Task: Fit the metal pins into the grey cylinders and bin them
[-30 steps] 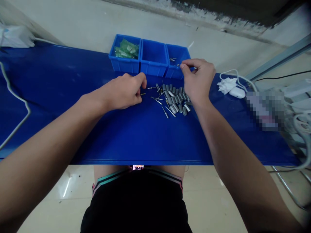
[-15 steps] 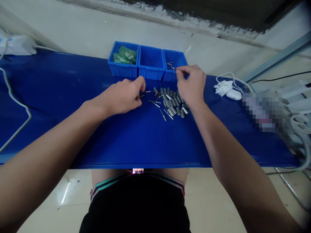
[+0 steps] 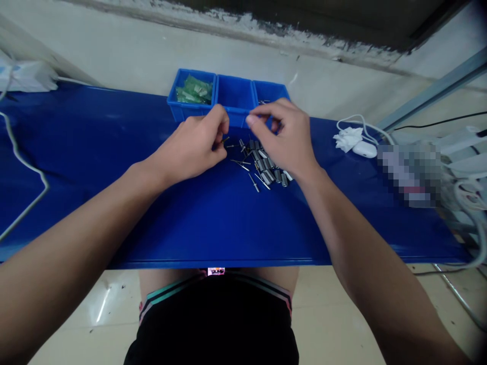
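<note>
My left hand (image 3: 201, 142) is closed around a small brass-coloured piece (image 3: 225, 139) that pokes out between thumb and fingers, left of the pile. My right hand (image 3: 287, 134) hovers over the pile's back edge, in front of the bins, thumb and index finger apart at the tips with nothing visible between them. Below and between the hands lie several grey metal cylinders (image 3: 266, 163) and thin rivet-like pins (image 3: 253, 182), partly covered by my right hand. In the right blue bin (image 3: 272, 90) some thin pins show; the middle blue bin (image 3: 235, 94) shows only its blue inside.
The left blue bin (image 3: 192, 111) holds green plastic packets (image 3: 196, 88). On the right of the blue table (image 3: 213, 218) are crumpled white tissue (image 3: 348, 138), a white case (image 3: 365, 148) and cables. A white cable (image 3: 23, 157) crosses the left side.
My right hand has moved left from the right bin towards my left hand, its thumb and index finger now apart. My left hand has risen slightly with the brass-coloured piece.
</note>
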Available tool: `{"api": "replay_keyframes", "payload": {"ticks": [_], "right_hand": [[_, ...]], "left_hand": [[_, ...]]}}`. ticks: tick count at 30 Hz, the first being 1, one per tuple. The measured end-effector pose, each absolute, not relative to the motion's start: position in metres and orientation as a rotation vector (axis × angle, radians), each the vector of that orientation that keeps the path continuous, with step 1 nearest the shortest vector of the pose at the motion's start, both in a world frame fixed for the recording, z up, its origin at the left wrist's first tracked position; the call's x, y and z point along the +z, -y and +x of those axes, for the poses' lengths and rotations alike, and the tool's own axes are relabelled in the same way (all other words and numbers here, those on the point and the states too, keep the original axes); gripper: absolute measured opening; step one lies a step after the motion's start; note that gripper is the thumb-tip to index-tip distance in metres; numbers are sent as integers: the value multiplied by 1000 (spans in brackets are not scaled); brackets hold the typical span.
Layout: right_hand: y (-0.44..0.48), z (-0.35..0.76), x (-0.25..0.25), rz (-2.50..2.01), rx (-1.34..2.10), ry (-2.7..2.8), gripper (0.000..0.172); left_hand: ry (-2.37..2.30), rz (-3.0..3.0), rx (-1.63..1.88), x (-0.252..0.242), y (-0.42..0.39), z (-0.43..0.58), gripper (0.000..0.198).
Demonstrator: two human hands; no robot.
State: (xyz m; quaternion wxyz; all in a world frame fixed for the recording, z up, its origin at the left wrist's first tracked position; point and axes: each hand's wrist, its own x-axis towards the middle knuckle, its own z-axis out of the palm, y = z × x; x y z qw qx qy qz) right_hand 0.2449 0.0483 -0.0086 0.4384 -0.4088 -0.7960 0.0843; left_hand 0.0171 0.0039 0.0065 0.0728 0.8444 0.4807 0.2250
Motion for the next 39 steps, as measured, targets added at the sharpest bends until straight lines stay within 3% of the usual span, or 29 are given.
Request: {"api": "replay_keyframes", "payload": {"ticks": [13,19,25,39], "right_hand": [[-36,227,-12,-889,464,2022,29],[-48,233,-16,-875,582,1931,40],[-36,233,-9,-913,346,2015,28],[-28,234,-8,-869,201,2259,40]], "left_hand": [[-1301,2550,1059,5,-5,19,17],[-1467,2627,1019,7,-10,14,15],[-1424,2654,991,9,-8,15,18],[-1244,2649,1121,6,-7,23,15]]}}
